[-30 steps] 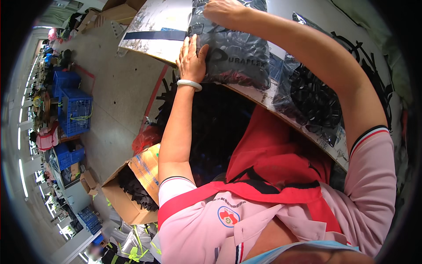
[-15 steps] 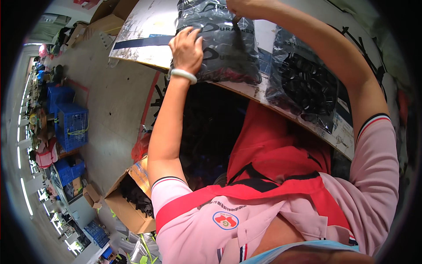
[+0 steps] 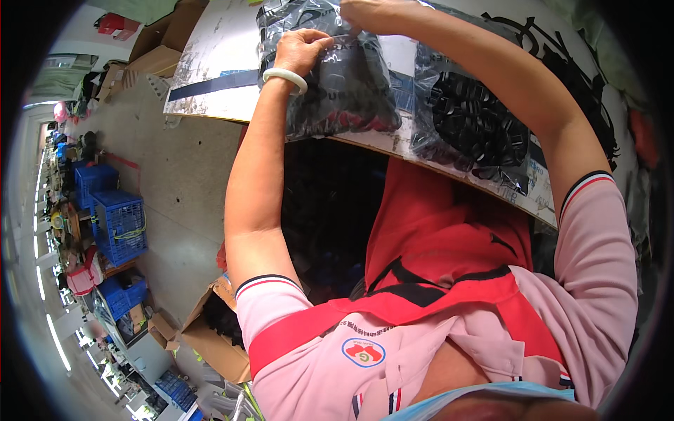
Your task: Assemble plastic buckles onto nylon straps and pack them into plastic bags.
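Note:
A clear plastic bag (image 3: 344,95) packed with dark pieces, some reddish near its lower edge, lies at the front of the white worktable (image 3: 200,59). My left hand (image 3: 300,52), with a pale bangle at its wrist, has its fingers closed on the film of this bag at the upper left. Close by, my right hand (image 3: 375,15) is closed on the bag near the top of the picture; its fingertips are partly hidden. A second plastic bag (image 3: 477,130), full of black plastic buckles, rests to the right beneath my right forearm.
A dark strap (image 3: 210,85) lies along the table at left. Black straps (image 3: 562,63) are heaped at the far right. An opened cardboard box (image 3: 221,340) with black pieces stands on the floor at lower left, and blue crates (image 3: 119,224) farther left.
My left hand has gone from lying spread on the bag to pinching its film higher up. My right hand has shifted slightly left. The whole view has drifted a little.

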A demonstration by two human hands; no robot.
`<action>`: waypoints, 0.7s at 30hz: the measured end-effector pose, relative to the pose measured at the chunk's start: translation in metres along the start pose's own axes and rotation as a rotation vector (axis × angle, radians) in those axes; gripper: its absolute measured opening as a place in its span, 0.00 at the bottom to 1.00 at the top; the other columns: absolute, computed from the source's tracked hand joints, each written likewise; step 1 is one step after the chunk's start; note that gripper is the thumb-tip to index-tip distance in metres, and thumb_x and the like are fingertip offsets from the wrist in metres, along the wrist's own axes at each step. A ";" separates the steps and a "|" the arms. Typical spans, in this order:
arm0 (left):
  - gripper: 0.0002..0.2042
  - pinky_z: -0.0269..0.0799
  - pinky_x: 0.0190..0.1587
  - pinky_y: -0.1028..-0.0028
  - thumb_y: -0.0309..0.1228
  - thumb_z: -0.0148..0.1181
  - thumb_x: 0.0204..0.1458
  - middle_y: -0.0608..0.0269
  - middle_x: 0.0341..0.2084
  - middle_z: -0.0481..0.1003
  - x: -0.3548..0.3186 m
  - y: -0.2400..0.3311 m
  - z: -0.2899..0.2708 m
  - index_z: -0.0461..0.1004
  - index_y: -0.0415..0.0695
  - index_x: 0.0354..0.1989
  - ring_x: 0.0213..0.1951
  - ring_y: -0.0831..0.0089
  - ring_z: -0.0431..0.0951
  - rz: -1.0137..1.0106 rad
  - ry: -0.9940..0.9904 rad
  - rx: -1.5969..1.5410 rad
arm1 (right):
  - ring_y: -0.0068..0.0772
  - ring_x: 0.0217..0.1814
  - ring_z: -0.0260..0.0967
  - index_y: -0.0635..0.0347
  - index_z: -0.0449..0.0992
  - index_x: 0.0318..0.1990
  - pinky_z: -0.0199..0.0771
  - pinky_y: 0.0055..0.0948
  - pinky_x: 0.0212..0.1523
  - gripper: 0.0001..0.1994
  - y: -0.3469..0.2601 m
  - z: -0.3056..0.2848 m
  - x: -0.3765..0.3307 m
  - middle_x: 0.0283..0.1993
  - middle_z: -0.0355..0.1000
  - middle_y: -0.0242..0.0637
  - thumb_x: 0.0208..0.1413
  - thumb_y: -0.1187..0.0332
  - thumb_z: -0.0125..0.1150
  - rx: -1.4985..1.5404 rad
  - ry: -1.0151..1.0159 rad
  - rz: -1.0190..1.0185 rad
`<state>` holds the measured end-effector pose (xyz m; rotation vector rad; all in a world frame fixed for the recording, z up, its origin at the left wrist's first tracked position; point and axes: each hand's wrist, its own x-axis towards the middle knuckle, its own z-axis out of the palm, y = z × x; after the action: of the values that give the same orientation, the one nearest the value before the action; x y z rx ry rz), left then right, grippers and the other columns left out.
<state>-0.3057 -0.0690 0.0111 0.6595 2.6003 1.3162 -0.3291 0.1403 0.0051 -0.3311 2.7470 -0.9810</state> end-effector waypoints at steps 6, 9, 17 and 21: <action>0.10 0.72 0.43 0.80 0.30 0.66 0.50 0.64 0.33 0.80 0.001 0.006 -0.008 0.81 0.40 0.39 0.36 0.79 0.77 -0.017 -0.049 -0.169 | 0.39 0.28 0.72 0.60 0.80 0.32 0.71 0.37 0.30 0.11 -0.026 -0.058 -0.094 0.27 0.76 0.43 0.45 0.62 0.65 -0.374 -0.063 -0.010; 0.10 0.72 0.42 0.79 0.33 0.66 0.48 0.65 0.31 0.81 0.004 0.001 -0.012 0.82 0.43 0.37 0.36 0.80 0.77 0.004 -0.079 -0.166 | 0.35 0.27 0.72 0.59 0.81 0.31 0.71 0.35 0.31 0.11 -0.010 -0.053 -0.117 0.25 0.76 0.41 0.44 0.61 0.69 -0.231 0.196 -0.294; 0.18 0.70 0.51 0.67 0.48 0.66 0.44 0.61 0.31 0.81 0.016 0.035 0.024 0.83 0.46 0.35 0.41 0.65 0.80 0.176 -0.153 0.380 | 0.35 0.28 0.72 0.61 0.81 0.34 0.72 0.34 0.33 0.13 -0.003 -0.041 -0.124 0.27 0.76 0.42 0.47 0.62 0.68 -0.092 0.083 0.111; 0.12 0.70 0.51 0.71 0.40 0.70 0.41 0.63 0.30 0.81 0.015 0.027 0.023 0.84 0.49 0.34 0.39 0.70 0.80 0.006 -0.175 0.079 | 0.40 0.30 0.73 0.62 0.81 0.34 0.72 0.36 0.34 0.14 -0.008 -0.021 -0.124 0.29 0.75 0.48 0.46 0.60 0.69 0.020 0.326 0.115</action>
<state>-0.3031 -0.0319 0.0195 0.7593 2.5207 1.1084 -0.2155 0.1811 0.0409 -0.0076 2.9992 -1.1175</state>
